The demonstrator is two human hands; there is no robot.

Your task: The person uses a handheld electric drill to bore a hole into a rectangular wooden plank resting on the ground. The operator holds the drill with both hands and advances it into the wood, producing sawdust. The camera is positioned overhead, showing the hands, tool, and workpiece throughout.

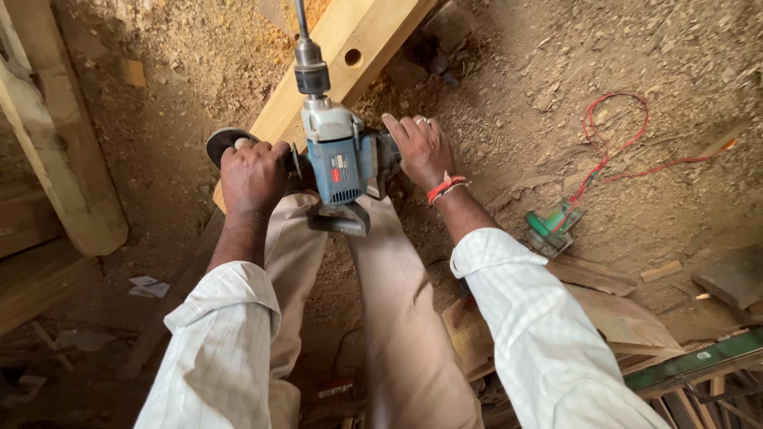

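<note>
Heavy blue-grey power drill (338, 163) is held two-handed over a pale timber beam (362, 44), bit (302, 20) pointing away from the person and running out of the top of the view, so I can't tell where its tip meets the wood. Left hand (253, 173) is wrapped tight around the side handle on the drill's left, fingers fully curled, knuckles up. Right hand (421, 149) sits on the drill's right side, fingers extended along the body and pressing flat against it rather than wrapped; whether the thumb hooks a grip underneath is hidden. That wrist has a red-orange band (447, 188). A round hole (353, 57) shows in the beam just right of the drill's chuck (311, 73). The beam runs diagonally from upper right of the drill down under it. The person's legs in tan trousers (397, 318) straddle below the drill. Well right of the drill, a green tool (554, 222) lies on the sawdust-covered ground with a red cord (612, 147) looping off it. Left of the drill stands a wooden post (60, 151).
</note>
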